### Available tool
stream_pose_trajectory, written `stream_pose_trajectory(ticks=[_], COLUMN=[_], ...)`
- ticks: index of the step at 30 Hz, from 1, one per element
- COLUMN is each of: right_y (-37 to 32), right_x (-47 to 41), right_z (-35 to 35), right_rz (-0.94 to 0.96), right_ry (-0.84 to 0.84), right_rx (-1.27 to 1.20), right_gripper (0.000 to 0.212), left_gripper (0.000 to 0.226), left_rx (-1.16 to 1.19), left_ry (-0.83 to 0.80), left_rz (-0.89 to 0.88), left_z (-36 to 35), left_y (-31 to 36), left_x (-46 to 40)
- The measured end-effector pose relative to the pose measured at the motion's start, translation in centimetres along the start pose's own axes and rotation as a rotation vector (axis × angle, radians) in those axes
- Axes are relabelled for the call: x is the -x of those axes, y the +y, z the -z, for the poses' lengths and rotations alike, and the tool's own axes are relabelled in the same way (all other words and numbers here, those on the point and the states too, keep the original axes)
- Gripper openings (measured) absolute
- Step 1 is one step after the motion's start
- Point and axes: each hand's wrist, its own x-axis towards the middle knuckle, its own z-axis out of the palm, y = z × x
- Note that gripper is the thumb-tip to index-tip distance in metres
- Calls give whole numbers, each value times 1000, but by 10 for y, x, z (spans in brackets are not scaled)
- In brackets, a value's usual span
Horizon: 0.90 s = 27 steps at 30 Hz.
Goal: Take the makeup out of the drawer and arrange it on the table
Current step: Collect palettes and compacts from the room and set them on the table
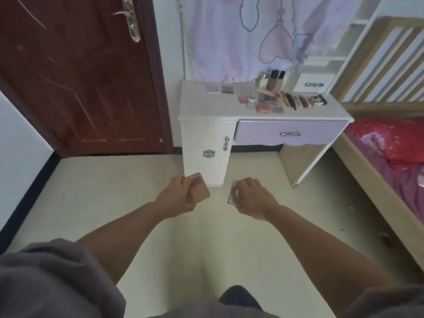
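Note:
I stand a step back from the white dressing table [197, 104]. Its lilac drawer [291, 134] is closed. My left hand [176, 195] grips a flat rose-gold makeup compact [200, 188]. My right hand [251, 195] grips a small clear-edged makeup palette [232, 195], mostly hidden by the fingers. Both hands hang over the floor in front of the table's cabinet. On the tabletop lie several makeup items: a row of palettes [302, 101], foundation bottles [274, 80], a pink compact [263, 108] and small jars [243, 97].
A dark red door [75, 72] stands shut at the left. A bed with a red and purple cover [394, 157] lies at the right, its wooden frame close to the table. A cloth-covered mirror [247, 35] rises behind the table. A small white drawer box [313, 83] sits at the back right.

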Motion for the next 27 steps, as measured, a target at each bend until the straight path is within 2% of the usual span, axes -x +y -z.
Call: stream_pose_trajectory(ticks=[6, 15, 22, 27], right_y=[79, 170, 183, 191], right_x=[-141, -357, -491, -559], right_z=[26, 82, 80, 78], right_rz=[-75, 25, -2, -103], right_ry=[10, -54, -94, -97], right_rx=[-62, -1, -13, -85], right_gripper=[41, 33, 32, 29], left_gripper=[75, 80, 75, 79], left_rx=[-22, 31, 24, -13], left_ry=[8, -24, -113, -294], left_rz=[-93, 77, 43, -30], left_z=[4, 30, 37, 49], left_y=[-26, -65, -115, -144], left_x=[-163, -372, -498, -583])
